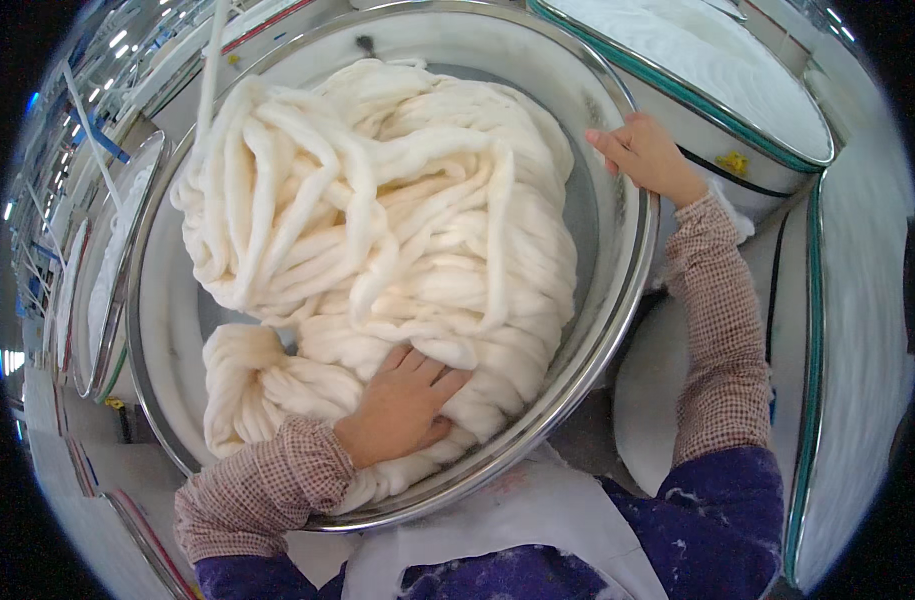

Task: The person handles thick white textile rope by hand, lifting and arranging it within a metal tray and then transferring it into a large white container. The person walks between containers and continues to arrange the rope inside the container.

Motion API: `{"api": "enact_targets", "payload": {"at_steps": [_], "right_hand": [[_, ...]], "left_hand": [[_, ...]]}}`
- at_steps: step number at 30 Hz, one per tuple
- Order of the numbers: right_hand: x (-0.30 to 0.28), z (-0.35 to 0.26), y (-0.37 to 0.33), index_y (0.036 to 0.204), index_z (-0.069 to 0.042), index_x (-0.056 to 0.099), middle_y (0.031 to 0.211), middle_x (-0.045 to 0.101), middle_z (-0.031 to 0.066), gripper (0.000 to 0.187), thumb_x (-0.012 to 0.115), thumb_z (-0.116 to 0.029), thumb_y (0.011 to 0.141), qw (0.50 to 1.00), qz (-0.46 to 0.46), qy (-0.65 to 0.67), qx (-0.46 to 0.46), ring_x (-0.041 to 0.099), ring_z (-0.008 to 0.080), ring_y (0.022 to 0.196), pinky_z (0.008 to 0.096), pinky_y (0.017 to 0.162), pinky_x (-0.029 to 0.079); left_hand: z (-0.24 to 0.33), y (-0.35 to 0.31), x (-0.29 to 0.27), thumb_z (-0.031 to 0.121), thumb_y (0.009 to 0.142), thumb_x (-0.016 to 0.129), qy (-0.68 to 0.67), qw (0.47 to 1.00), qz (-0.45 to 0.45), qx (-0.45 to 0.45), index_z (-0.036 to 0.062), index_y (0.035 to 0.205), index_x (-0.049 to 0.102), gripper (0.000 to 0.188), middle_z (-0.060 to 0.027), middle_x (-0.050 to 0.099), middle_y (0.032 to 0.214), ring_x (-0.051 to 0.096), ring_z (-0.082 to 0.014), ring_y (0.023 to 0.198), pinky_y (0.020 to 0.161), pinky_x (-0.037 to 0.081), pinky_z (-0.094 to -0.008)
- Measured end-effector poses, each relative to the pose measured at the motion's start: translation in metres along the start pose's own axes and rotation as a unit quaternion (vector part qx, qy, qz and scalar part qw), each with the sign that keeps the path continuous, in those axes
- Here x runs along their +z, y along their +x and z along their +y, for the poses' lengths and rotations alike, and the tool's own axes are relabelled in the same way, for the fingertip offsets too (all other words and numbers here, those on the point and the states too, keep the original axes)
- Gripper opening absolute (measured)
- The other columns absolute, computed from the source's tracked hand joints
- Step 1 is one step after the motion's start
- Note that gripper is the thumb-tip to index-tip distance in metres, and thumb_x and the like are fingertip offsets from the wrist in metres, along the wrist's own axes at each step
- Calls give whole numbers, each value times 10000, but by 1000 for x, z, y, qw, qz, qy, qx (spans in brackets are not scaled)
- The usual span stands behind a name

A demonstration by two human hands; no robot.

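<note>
A large round sliver can (617,330) with a shiny metal rim stands in front of me, its wall pale inside. In it lies a heap of thick, cream-white fibre sliver (427,230), looped and folded on itself. My left hand (402,405) rests on the near part of the heap, fingers stretched out and fingertips against a loop of the sliver. At the far right of the can, my right hand (642,158) is closed at the metal rim, thumb and forefinger pointing inward over the edge. Its other fingers are partly hidden.
Another can (697,60) with a teal-edged rim and white fibre stands at the upper right. More cans crowd the right and left (117,270). A strand of sliver (211,70) hangs down at the upper left. A dark tuft (365,44) clings to the far inner wall.
</note>
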State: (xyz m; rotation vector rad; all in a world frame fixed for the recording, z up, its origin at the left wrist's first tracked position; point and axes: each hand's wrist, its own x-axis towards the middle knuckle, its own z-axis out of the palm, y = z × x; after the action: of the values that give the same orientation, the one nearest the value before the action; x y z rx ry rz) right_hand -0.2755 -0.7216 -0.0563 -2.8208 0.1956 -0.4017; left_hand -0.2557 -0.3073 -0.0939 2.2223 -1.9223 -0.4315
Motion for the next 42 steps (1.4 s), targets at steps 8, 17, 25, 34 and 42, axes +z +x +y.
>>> {"api": "enact_targets", "payload": {"at_steps": [8, 17, 25, 34, 42], "right_hand": [[10, 20, -39, 537, -12, 621, 454, 536, 71, 633, 544, -501, 932, 992, 53, 62, 91, 498, 194, 410, 332, 505, 447], [20, -4, -101, 548, -7, 584, 424, 432, 50, 570, 543, -400, 958, 979, 114, 141, 97, 401, 139, 381, 317, 429, 358], [34, -45, -152, 552, -50, 477, 470, 371, 47, 442, 552, -223, 951, 972, 178, 140, 59, 344, 201, 444, 327, 615, 326], [31, -93, -209, 661, -70, 560, 551, 500, 116, 346, 563, -305, 915, 994, 38, 82, -57, 540, 338, 548, 439, 554, 410], [25, -85, -205, 1058, -34, 592, 910, 596, 147, 344, 601, -348, 916, 889, -273, 247, -273, 610, 328, 837, 408, 697, 497]], "left_hand": [[-14, -12, 11, 227, 664, 773, -16, 999, -41, -3, 118, 1342, 511, 735, -123, 539, 1277, 449, -307, 1246, 1087, 301, -457], [-37, -34, 29, 142, 670, 717, 3, 998, -57, 28, 108, 1231, 592, 575, -106, 564, 1263, 497, -301, 1209, 1086, 327, -463], [-12, -49, 12, 58, 710, 650, 70, 988, -123, -56, 95, 1298, 524, 603, -118, 497, 1346, 430, -302, 1305, 1120, 294, -490], [24, -84, -1, -14, 760, 557, 5, 979, -42, -200, 41, 1256, 542, 500, -160, 498, 1373, 428, -298, 1328, 1093, 328, -509], [75, -101, 30, 89, 816, 665, -94, 909, 231, -334, -3, 1042, 647, 244, -162, 676, 1082, 633, -341, 1009, 925, 469, -399]]}}
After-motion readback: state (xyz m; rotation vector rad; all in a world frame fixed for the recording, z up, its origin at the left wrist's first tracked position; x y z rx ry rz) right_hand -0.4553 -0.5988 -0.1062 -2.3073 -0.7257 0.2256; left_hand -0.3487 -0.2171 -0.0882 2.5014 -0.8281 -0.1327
